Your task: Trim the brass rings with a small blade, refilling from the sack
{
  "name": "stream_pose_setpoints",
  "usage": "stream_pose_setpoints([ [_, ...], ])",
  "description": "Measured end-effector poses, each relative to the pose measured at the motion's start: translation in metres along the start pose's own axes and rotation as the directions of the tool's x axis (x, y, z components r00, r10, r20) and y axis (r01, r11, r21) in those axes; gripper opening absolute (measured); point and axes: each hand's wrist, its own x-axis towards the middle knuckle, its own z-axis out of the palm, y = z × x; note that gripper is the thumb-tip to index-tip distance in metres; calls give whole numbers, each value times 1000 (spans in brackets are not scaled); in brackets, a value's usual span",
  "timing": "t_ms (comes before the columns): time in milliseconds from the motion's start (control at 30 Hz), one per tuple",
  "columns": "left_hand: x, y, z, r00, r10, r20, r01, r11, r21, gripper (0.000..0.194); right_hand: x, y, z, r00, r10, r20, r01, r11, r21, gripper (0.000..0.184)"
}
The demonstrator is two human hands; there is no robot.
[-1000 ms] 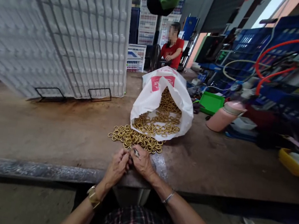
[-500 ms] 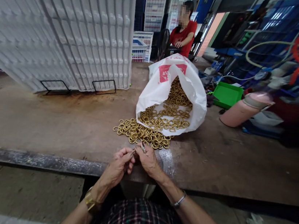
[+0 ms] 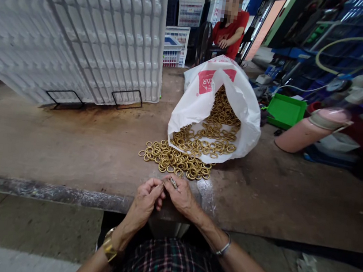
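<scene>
Fingertips nearly meeting, both hands are over the front of the table, just short of a loose pile of brass-coloured rings [image 3: 178, 160]. My left hand [image 3: 145, 199] is closed in a pinch; whatever its fingertips hold is too small and hidden to name. A slim, metallic hand tool [image 3: 174, 183] sticks up out of my right hand [image 3: 182, 200], which is closed around it; its working end is covered by the fingers. Behind the pile a white plastic bag [image 3: 187, 114] with red print lies on its side, its mouth towards me and many more rings inside.
Tall white ribbed panels [image 3: 114, 33] stand at the left, with black wire stands [image 3: 126, 99] at their base. To the right are a pink bottle [image 3: 309, 132] and a green tray [image 3: 286, 112]. A person in a red shirt [image 3: 238, 32] sits beyond the table [image 3: 49, 150].
The view has tilted and shifted slightly, so the bag and bottle appear further right. Both hands stay together in nearly the same pose; the tool in my right hand lies at a flatter angle.
</scene>
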Motion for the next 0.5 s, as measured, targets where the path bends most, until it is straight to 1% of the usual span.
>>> stream_pose_setpoints([
  [100, -1, -1, 0, 1000, -1, -13, 1, 1000, 13, 33, 0, -2, 0, 1000, -13, 7, 13, 1000, 2, 25],
  [333, -2, -2, 0, 1000, -9, -7, 9, 1000, -5, 31, 1, -3, 1, 1000, -4, 4, 5, 1000, -19, 25],
  [433, -4, -3, -1, 1000, -12, -6, 12, 1000, -19, 32, 2, 0, 0, 999, 25, -26, -26, 998, -59, 27],
  [500, -5, -3, -1, 1000, -3, -4, 2, 1000, -27, 32, 1, 3, 0, 998, 39, -56, -46, 990, -130, 26],
])
